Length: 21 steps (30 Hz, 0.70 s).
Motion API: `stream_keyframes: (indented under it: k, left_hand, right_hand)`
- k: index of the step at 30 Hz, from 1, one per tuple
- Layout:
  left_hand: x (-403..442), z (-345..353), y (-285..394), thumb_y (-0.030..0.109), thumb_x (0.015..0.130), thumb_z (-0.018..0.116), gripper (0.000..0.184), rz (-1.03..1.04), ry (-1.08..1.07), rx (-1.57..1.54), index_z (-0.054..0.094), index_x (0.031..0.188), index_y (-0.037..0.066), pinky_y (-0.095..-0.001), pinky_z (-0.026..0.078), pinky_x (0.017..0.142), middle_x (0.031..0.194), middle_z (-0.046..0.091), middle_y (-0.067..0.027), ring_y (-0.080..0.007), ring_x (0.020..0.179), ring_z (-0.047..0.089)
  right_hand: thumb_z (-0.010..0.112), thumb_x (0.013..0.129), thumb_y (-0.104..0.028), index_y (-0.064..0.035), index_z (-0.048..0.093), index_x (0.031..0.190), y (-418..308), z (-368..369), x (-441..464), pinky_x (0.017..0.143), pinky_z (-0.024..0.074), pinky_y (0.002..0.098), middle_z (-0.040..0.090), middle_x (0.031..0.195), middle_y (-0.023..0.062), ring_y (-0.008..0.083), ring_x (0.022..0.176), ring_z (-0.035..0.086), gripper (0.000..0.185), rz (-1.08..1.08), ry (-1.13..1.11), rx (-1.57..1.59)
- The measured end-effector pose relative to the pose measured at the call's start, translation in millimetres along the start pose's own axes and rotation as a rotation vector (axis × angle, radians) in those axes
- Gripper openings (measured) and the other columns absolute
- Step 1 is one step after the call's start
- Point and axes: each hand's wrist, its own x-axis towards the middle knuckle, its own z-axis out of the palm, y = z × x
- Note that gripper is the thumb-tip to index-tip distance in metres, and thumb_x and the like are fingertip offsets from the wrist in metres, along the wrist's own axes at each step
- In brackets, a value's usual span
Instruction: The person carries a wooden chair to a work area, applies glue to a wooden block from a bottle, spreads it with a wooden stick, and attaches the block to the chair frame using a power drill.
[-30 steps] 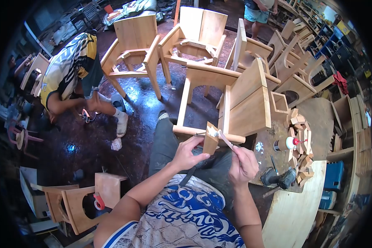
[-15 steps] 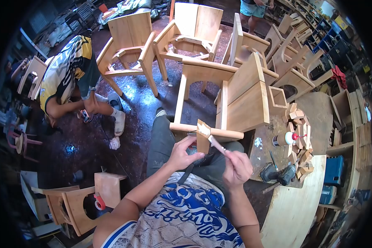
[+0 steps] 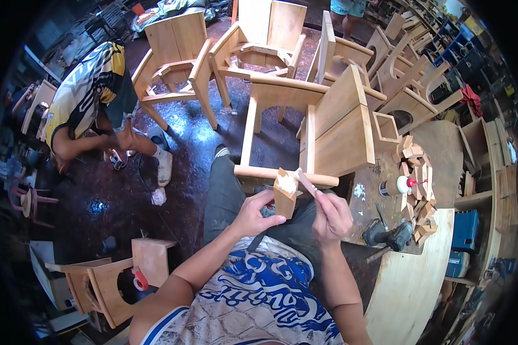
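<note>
My left hand [image 3: 258, 214] grips a small wooden block [image 3: 285, 201] with angled ends, held upright. White paste, which looks like glue, coats its top face. Between the fingers and thumb of my right hand [image 3: 331, 217] is a thin flat stick [image 3: 308, 183], its whitened tip just right of the block's top and apart from it. Right behind both hands, an unfinished wooden chair [image 3: 342, 135] lies with its rounded rail [image 3: 253, 171] toward me, without a seat panel. Part of the left fingers is hidden behind the block.
At right, a worktable [image 3: 437, 144] bears a pile of cut blocks [image 3: 415, 167], a glue bottle [image 3: 394, 185] and a cordless drill [image 3: 388, 234]. More wooden chairs [image 3: 178, 63] stand ahead. On the left a person [image 3: 92, 98] bends low. A tape roll [image 3: 139, 280] sits by a chair at lower left.
The stick has moved right and up, off the block's glued top. My left hand has turned the block slightly, so more of its white-coated face shows.
</note>
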Motion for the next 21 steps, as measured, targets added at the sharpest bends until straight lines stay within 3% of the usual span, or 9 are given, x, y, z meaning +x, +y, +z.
stream_keyframes:
  k: [10,15,21]
  left_hand:
    - [2.9,2.7,2.5,0.026,0.079,0.082,0.056,0.001,-0.051,-0.032,0.063,0.124,0.000,-0.0347,0.053,0.084,0.112,0.068,-0.0146,-0.0261,0.092,0.065]
    - [1.7,0.1,3.5,0.027,0.079,0.082,0.058,0.004,-0.068,0.007,0.063,0.127,0.000,-0.0349,0.053,0.084,0.118,0.068,-0.0158,-0.0281,0.097,0.067]
    - [0.7,0.3,2.6,0.027,0.078,0.082,0.057,0.034,-0.026,0.019,0.064,0.126,0.001,-0.0356,0.054,0.084,0.119,0.068,-0.0160,-0.0292,0.098,0.068]
  right_hand:
    - [0.077,0.070,0.009,-0.0017,0.077,0.099,-10.7,-5.7,3.8,0.062,0.0517,0.0306,0.068,0.082,0.0093,0.0238,0.069,0.065,0.031,-0.090,-0.057,0.054]
    - [0.079,0.077,0.006,-0.0005,0.077,0.098,1.6,-3.3,5.6,0.061,0.0513,0.0306,0.068,0.083,0.0111,0.0224,0.069,0.065,0.022,-0.037,-0.013,0.019]
    - [0.079,0.076,0.006,-0.0005,0.077,0.098,-13.4,-9.1,8.0,0.061,0.0514,0.0304,0.068,0.082,0.0112,0.0227,0.068,0.064,0.023,-0.045,-0.008,0.045]
